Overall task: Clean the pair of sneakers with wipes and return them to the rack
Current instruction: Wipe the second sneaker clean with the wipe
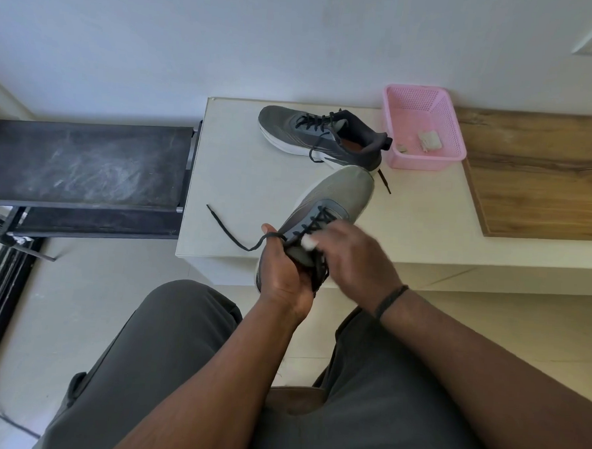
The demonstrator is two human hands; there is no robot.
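Sneaker in hand (326, 205): grey upper, black laces, toe pointing away from the person, heel end hanging past the near edge of the low white platform (241, 187). The left hand (286, 275) grips the heel and collar from the left side, fingers curled round the shoe, thumb up by the eyelets. One loose lace (234, 233) runs from under that thumb out to the left and lies across the platform top. The right hand (355, 253) is over the tongue and laces with fingers bent; a small white piece, probably a wipe (309, 242), shows at the fingertips, though motion blur leaves the hold itself unclear. A dark band sits on the right wrist. Both forearms pass above the person's knees in grey trousers, nearest the camera.

Second sneaker (321, 138): stands upright on the platform, beyond the held shoe, at the far side by the wall, toe to the left, laces undone, one lace end trailing toward the held shoe's toe.

Pink basket (424, 162): on the platform just right of the second sneaker's heel, touching or nearly touching it; small pale scraps lie inside.

Wooden board (543, 189): on the platform, right of the basket.

Black rack (85, 165): left of the platform, adjoining its left edge, top shelf scuffed and dusty.
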